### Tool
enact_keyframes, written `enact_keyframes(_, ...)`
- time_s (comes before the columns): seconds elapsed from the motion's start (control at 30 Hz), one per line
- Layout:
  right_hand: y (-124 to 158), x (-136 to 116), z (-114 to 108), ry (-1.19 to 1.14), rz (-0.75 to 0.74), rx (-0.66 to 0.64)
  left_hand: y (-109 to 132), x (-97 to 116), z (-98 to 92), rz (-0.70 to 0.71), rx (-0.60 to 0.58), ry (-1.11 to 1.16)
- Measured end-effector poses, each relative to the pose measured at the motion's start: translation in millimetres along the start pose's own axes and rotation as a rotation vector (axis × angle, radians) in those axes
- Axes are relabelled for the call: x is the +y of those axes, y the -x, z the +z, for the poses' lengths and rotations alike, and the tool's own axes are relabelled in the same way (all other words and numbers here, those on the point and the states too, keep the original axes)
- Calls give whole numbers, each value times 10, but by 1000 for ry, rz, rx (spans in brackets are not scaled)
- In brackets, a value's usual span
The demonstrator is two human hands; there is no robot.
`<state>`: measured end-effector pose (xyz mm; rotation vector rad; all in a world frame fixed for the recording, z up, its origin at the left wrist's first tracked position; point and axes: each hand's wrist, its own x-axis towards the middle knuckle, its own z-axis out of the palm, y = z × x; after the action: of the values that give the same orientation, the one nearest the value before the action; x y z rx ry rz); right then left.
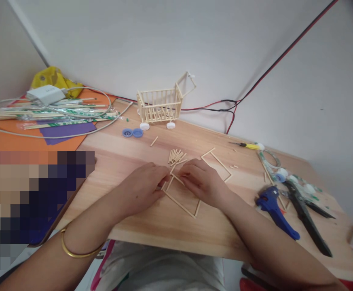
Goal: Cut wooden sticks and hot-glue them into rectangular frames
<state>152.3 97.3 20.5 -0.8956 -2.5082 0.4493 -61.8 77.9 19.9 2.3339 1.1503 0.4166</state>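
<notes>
My left hand [144, 188] is closed, its fingertips pinching the corner of a small rectangular wooden stick frame [180, 206] that lies near the table's front. Above the frame's other side is my right hand [205, 182], fingers curled together; what they hold, if anything, is hidden. Just beyond both hands sits a small pile of short wooden sticks [176, 156]. A second stick frame [223, 163] lies flat to the right, partly covered by my right hand. Farther back stands a miniature shopping cart [159, 106] made of sticks, with white cap wheels.
Blue bottle caps [133, 133] and a loose stick [154, 141] lie left of centre. At right are a blue glue gun [276, 212], a black-handled cutting tool [308, 218], tape [271, 159] and a yellow screwdriver [250, 146]. Packaged chopsticks [64, 115] and a charger [46, 94] lie back left.
</notes>
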Motion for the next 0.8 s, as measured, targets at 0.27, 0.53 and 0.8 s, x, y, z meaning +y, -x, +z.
enact_keyframes(0.27,-34,-37,81,-43,-32,-51,4,4,-14,19,10,10)
enact_keyframes(0.53,-77,-118,183,-7,-41,-12,3,23,6,16,2,-6)
enact_keyframes(0.8,-73,-114,216,20,-32,-18,7,26,18,17,13,-5)
